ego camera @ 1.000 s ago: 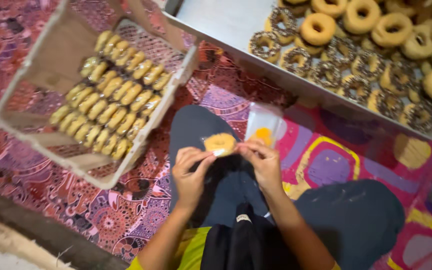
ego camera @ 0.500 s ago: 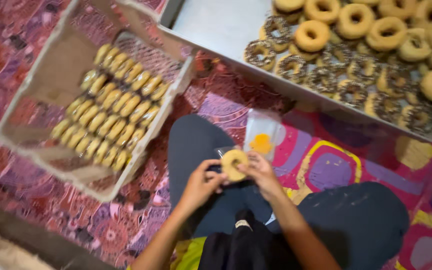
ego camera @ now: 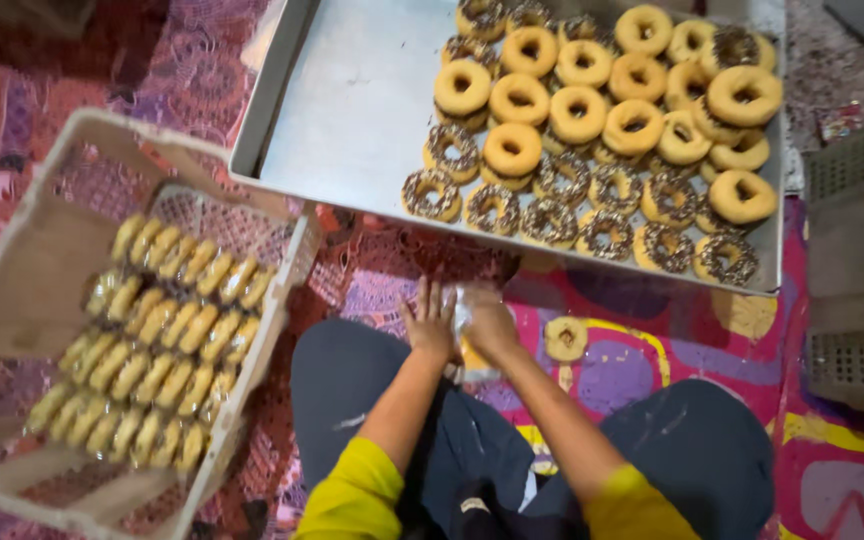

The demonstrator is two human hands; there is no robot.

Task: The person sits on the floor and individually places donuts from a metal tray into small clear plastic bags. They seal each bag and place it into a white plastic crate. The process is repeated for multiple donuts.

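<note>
The doughnut that sat between both hands half a second ago is out of them now: a plain ring doughnut (ego camera: 565,338) lies alone on the patterned floor mat (ego camera: 652,360), just beside the right hand (ego camera: 489,322). Both hands have dropped forward onto a small clear plastic bag (ego camera: 464,305) on the mat in front of the knees. The left hand (ego camera: 430,322) lies flat, fingers spread, holding nothing; the right is curled over the bag, though whether its grip truly closes on it I can't tell. Just ahead, the metal tray (ego camera: 352,110) carries plain and sprinkle-topped doughnuts (ego camera: 592,130) crowded to its right side, its near edge close to the fingertips. Off to the left, a pale plastic crate (ego camera: 42,260) holds rows of wrapped doughnuts (ego camera: 152,350). Another crate (ego camera: 857,270) stands at the right.
</note>
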